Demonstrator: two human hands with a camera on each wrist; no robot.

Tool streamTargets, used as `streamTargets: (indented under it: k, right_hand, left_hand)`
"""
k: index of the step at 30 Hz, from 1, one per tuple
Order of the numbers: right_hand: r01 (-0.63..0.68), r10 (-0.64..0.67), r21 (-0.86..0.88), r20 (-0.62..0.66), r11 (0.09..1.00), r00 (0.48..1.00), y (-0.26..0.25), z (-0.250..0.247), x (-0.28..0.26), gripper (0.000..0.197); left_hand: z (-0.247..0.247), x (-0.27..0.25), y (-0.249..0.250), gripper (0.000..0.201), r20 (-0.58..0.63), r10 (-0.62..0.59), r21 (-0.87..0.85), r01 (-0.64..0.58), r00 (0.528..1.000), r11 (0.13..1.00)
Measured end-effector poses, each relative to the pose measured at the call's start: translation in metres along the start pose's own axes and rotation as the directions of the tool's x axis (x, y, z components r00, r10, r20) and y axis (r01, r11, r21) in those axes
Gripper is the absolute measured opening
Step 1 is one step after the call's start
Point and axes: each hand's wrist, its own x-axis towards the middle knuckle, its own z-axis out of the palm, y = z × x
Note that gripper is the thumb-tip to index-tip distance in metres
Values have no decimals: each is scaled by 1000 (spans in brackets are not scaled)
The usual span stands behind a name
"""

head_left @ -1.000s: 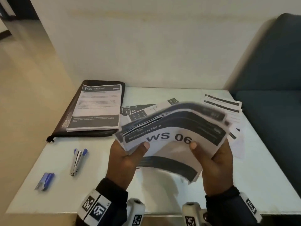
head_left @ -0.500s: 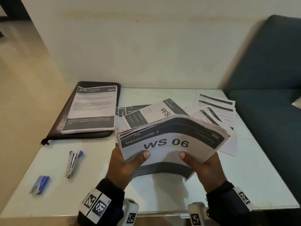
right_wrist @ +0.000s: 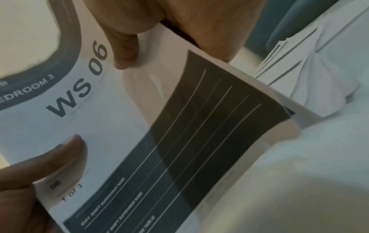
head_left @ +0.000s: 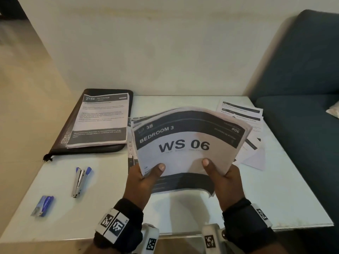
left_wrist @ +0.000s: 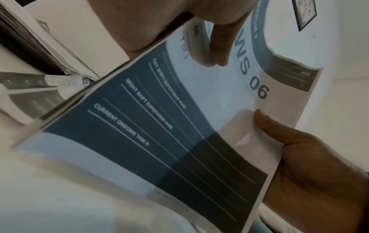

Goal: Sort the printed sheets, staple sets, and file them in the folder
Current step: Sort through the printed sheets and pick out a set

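A pale surface (head_left: 275, 189) stands pushed against a plain cream wall (head_left: 165, 52), with a dark blue-green sofa (head_left: 302, 88) close at its right edge and bare floor (head_left: 23, 88) off to the left.

On the far left of the surface lies a closed black zip folder (head_left: 60, 142), and a printed sheet headed "BATHROOM" (head_left: 100, 118) rests on top of it. Nearer, on the left, a small metal stapler (head_left: 79, 181) with blue ends lies on its side; a blue box of staples (head_left: 43, 205) sits nearer still, close to the front left corner. At the far right, loose printed sheets (head_left: 253, 123) are spread in an untidy fan, partly hidden behind what the person is holding.

Over the middle of the surface, both hands hold up a bowed stack of printed sheets (head_left: 185, 143); its top page reads "BEDROOM 3" and "WS 06". The left hand (head_left: 141, 182) grips the near left corner, thumb pressed on the front; the right hand (head_left: 224, 178) grips the near right side the same way. More sheets (head_left: 130, 149) lie under the stack, mostly covered by it.
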Motion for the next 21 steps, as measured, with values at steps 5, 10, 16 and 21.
streamTargets:
  k: [5, 10, 16, 21]
  right_hand:
    - [-134, 142, -155, 43, 979, 989, 31, 6, -2, 29]
    - [-108, 105, -139, -28, 984, 994, 24, 8, 3, 16]
    - [-20, 3, -339, -53, 940, 999, 33, 2, 10, 13]
    - [41, -71, -499, -41, 866, 997, 32, -2, 15, 16]
  left_hand:
    - [3, 2, -16, 39, -34, -113, 66, 115, 993, 991]
    - [0, 5, -18, 24, -47, -143, 86, 147, 989, 985]
    - [0, 9, -15, 11, -83, -196, 113, 205, 977, 972]
    - [-3, 12, -16, 30, -73, -314, -28, 313, 947, 949]
